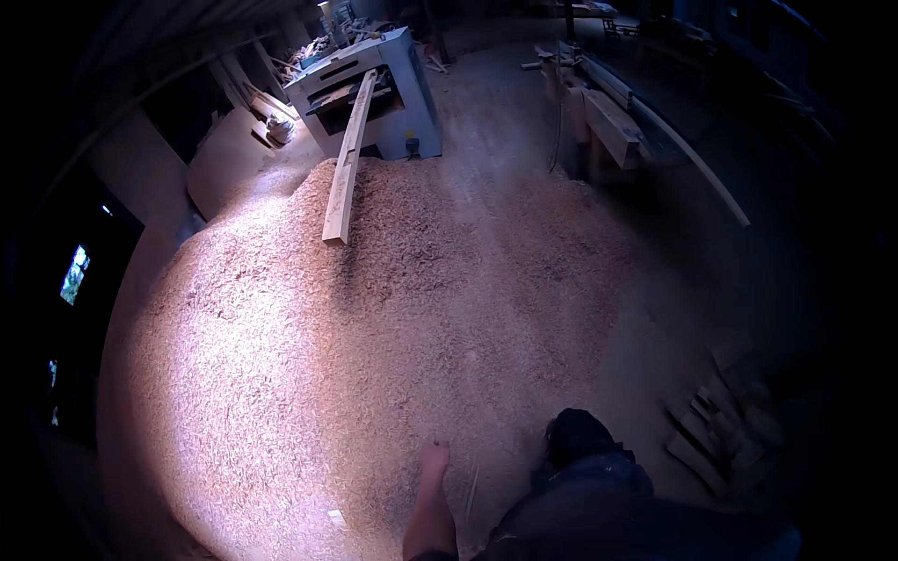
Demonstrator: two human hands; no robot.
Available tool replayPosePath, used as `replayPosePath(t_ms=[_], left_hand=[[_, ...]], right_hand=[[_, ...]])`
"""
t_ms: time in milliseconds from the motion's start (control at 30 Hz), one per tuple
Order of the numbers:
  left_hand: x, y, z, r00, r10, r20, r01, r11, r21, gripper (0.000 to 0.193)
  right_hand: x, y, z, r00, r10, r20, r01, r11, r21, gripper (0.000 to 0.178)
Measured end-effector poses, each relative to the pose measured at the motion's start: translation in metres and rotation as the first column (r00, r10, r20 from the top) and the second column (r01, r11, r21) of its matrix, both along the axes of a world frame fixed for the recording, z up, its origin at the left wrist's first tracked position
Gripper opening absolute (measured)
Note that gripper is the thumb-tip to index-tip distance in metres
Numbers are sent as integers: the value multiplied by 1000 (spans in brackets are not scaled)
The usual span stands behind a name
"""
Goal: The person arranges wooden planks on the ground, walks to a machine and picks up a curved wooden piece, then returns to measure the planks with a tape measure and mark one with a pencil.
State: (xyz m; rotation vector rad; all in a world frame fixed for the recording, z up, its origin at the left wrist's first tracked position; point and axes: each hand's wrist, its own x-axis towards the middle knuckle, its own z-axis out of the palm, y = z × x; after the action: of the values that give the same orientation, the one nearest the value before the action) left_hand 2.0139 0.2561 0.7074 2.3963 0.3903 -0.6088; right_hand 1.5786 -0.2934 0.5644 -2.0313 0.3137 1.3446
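Note:
My left hand (434, 456) hangs low in front of me over the floor of wood shavings (402, 374). Its fingers look curled closed, and nothing shows sticking out of them. My right hand is out of sight. Beside my left forearm is my dark clothing, with a dark shoe (578, 438) past it. Farther off, a long squared timber (345, 192) juts out of the opening of a pale, boxy machine that looks like a thickness planer (410, 89). The timber's near end is above the heaped shavings, well away from my hand.
Boards and a thick beam (608, 126) rest on a bench or stack at the far right. Offcuts (716, 425) lie in a dark heap at the lower right. A small pale scrap (337, 517) is on the brightly lit shavings. Clutter (323, 45) covers the machine's top.

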Motion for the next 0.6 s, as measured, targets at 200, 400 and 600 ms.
replayPosePath(t_ms=[200,400,600], left_hand=[[283,-91,23,895,-93,435,194,962,-194,31],[399,-80,17,980,-169,-109,171,985,3,49],[388,40,-111,802,-227,-552,375,911,171,53]], right_hand=[[236,-9,15,989,-145,9,143,966,-216,43],[570,-69,78,837,-319,444,496,783,-374,46],[1012,-107,255,279,-715,641,630,640,440,38]])
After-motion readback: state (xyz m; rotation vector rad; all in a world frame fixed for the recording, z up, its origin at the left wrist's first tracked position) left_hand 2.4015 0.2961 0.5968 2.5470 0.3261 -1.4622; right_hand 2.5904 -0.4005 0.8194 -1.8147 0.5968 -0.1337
